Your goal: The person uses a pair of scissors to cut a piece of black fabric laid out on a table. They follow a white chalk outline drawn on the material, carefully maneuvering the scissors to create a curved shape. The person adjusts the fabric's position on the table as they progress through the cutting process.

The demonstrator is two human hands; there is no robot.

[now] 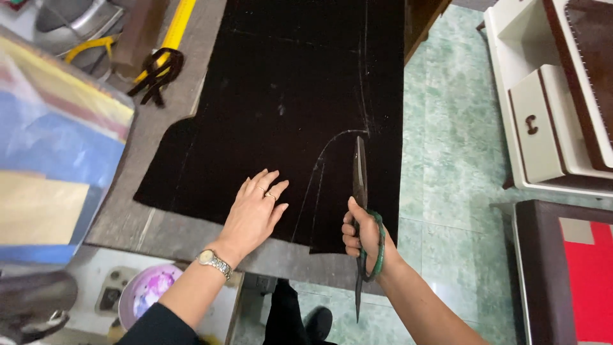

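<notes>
Black fabric (281,108) is pressed flat by the left hand (255,211), fingers spread; scissors (361,191) are gripped in the right hand (364,236), blades shut along the chalk line (332,144).

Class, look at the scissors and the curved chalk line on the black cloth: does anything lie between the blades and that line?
Nothing visible does. The right hand holds the scissors with the blade tips right at the chalk line. The left hand rests flat on the cloth, off to the left of the line.

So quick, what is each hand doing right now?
Left hand: open, flat on the black fabric.
Right hand: closed, holding the scissors.
</notes>
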